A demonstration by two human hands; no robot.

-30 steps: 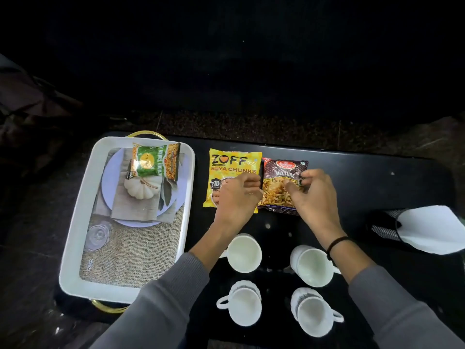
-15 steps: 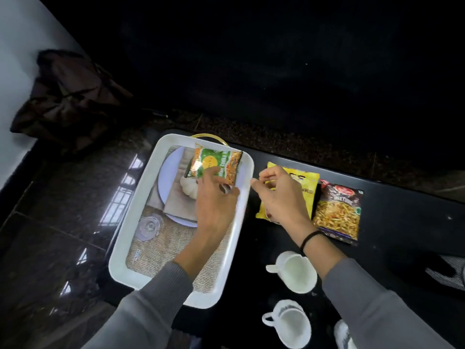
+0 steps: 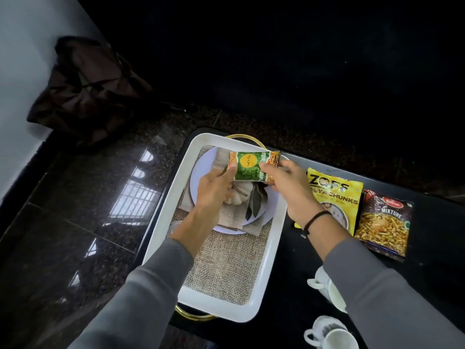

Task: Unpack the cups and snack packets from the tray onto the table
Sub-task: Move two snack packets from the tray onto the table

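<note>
Both hands are holding the green snack packet (image 3: pixel 253 166) over the far end of the white tray (image 3: pixel 270 258): the left hand (image 3: pixel 216 190) is pinching its left edge, the right hand (image 3: pixel 289 187) its right edge, fingers grasping it. It is probably lifted clear. Two other packets (image 3: pixel 357 212) are lying on the dark surface (image 3: pixel 435 222) beside the tray, cups (image 3: pixel 332 333) nearer the person.

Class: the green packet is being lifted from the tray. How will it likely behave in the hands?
The green packet probably feels light and floppy: a thin pouch pinched at both ends. Its glossy film looks slippery. The visible snack strands may crush if squeezed.
</note>
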